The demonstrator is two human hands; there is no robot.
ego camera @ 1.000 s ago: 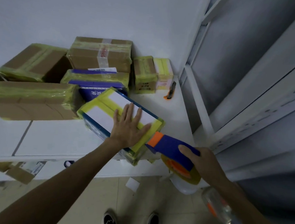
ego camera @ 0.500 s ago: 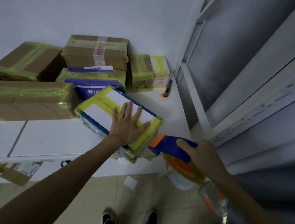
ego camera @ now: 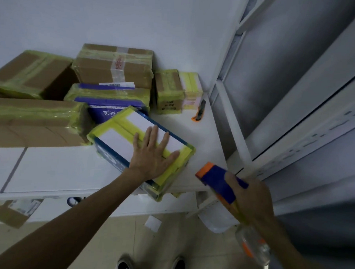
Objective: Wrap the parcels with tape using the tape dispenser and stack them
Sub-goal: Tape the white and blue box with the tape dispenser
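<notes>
Now tape dispenser (ego camera: 217, 180), tight in right hand (ego camera: 253, 200), no longer against parcel (ego camera: 119, 140); left hand (ego camera: 151, 153) flat atop.

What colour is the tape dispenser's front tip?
Orange tip on a blue tape dispenser; head view.

Brown cardboard parcels (ego camera: 112, 70) — glossy yellow tape (ego camera: 120, 122); plastic tape dispenser (ego camera: 219, 182).

It's dim and bluish-grey in here, a soft flat light leaving only faint shadows between the parcels (ego camera: 114, 70), the white wall (ego camera: 96, 15) dull, the right hand (ego camera: 253, 200) and tape dispenser (ego camera: 217, 180) smeared by motion blur, the metal shelving (ego camera: 296, 99) bowing at the wide-angle edge.
</notes>
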